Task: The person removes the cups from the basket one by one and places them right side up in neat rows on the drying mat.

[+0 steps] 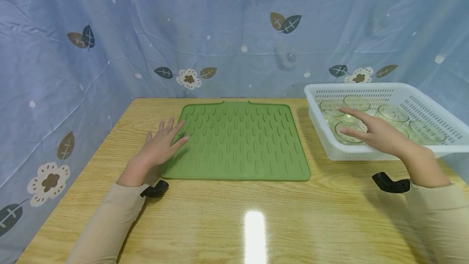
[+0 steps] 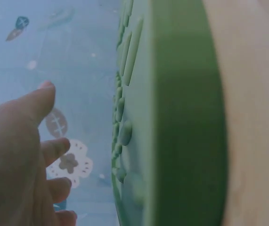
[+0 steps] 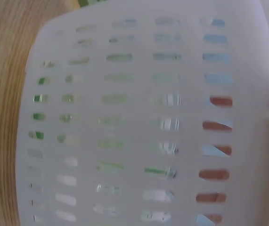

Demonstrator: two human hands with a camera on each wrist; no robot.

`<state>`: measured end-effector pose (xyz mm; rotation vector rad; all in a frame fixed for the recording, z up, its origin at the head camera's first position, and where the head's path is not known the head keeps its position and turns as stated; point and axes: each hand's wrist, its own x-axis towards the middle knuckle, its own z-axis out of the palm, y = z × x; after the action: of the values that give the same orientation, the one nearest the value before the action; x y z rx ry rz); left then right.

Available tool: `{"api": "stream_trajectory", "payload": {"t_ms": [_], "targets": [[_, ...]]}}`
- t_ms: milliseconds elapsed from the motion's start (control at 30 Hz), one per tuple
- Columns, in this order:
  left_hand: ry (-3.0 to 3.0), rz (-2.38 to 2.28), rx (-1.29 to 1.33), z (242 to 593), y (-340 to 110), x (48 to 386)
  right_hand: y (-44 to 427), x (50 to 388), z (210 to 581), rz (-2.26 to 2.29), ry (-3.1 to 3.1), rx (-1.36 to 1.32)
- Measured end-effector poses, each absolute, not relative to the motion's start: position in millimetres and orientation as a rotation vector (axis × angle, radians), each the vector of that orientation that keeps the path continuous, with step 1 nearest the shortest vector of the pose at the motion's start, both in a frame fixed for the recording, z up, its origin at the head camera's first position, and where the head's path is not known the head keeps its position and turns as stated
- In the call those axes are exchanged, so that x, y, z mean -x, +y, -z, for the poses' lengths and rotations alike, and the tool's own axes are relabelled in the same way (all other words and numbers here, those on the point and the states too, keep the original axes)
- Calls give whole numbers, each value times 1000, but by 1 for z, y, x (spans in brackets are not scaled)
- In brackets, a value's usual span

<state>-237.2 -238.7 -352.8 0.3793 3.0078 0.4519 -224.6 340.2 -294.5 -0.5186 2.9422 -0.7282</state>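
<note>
A green ridged drying mat [image 1: 238, 144] lies flat on the wooden table. By its left edge is my left hand [image 1: 157, 146], fingers spread, holding nothing. In the left wrist view the mat's thick edge [image 2: 186, 113] fills the middle, and the left hand's thumb and fingers stay apart from it. My right hand [image 1: 382, 133] reaches over the front of a white plastic basket [image 1: 366, 154], thumb and fingers apart. Several clear round glasses [image 1: 393, 113] stand inside. In the right wrist view the basket's slotted wall [image 3: 143, 108] hides most of the hand; whether it touches a glass, I cannot tell.
The wooden table [image 1: 205, 219] extends in front of the mat and basket. A blue curtain [image 1: 234, 23] with leaves and flowers hangs behind and along the sides. Black wrist-camera mounts [image 1: 391, 183] project from both sleeves.
</note>
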Motion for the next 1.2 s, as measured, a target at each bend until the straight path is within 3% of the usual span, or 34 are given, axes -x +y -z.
{"api": "stream_trajectory", "payload": {"t_ms": [1200], "targets": [[2949,-473,-478,384,-262,244,380,246,304,881,2635,678]]}}
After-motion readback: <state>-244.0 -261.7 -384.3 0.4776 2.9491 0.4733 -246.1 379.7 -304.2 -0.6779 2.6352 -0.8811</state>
